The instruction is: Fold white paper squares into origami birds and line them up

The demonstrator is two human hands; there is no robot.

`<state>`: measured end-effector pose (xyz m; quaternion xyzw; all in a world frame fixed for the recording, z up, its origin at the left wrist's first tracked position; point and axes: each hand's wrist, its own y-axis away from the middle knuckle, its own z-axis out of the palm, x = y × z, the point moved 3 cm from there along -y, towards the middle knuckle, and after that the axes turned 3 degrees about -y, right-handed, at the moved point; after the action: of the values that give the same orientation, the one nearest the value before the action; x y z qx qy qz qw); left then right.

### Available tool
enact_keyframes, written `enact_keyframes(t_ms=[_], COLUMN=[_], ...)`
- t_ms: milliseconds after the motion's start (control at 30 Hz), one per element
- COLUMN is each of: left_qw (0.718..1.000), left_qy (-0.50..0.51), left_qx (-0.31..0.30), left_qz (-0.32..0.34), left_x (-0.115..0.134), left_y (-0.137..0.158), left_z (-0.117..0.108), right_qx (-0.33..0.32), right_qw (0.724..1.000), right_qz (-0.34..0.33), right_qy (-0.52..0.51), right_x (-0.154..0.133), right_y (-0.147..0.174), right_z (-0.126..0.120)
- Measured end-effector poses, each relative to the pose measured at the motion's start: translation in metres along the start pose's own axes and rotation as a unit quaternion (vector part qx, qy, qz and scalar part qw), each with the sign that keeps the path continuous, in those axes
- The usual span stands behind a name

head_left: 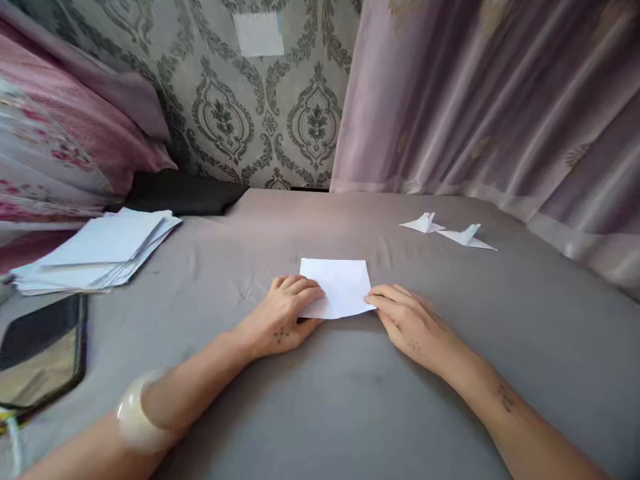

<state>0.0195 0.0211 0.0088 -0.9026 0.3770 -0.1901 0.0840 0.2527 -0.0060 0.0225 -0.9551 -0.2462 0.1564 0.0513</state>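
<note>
A white sheet of paper lies on the grey cloth between my two hands, its near edge slightly curved upward. My left hand grips its left side, fingers over the top and thumb near the lower edge. At the right near corner, my right hand pinches the paper between fingers and thumb. Whether the sheet is a single layer or folded, I cannot tell. A pale wide bangle sits on my left forearm.
Two folded paper birds stand at the back right. To the left are a stack of white paper, a dark-screened phone or tablet and a black folded item. Pink curtains hang behind the grey cloth surface.
</note>
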Motion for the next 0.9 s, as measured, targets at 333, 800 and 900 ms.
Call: enact_keyframes(t_ms=[333, 800, 900], left_qw=[0.997, 0.766, 0.805], left_qy=[0.033, 0.584, 0.496], left_qx=[0.055, 0.016, 0.05], left_qz=[-0.048, -0.267, -0.322], left_x=[-0.008, 0.003, -0.008], left_y=[-0.002, -0.009, -0.007], left_z=[-0.006, -0.007, -0.002], right_qx=[0.055, 0.196, 0.164], right_qw=[0.995, 0.772, 0.791], right_qz=[-0.01, 0.324, 0.354], right_qy=[-0.079, -0.51, -0.472], right_x=[0.0, 0.009, 0.01], right_y=[-0.004, -0.005, -0.006], right_z=[-0.003, -0.011, -0.005])
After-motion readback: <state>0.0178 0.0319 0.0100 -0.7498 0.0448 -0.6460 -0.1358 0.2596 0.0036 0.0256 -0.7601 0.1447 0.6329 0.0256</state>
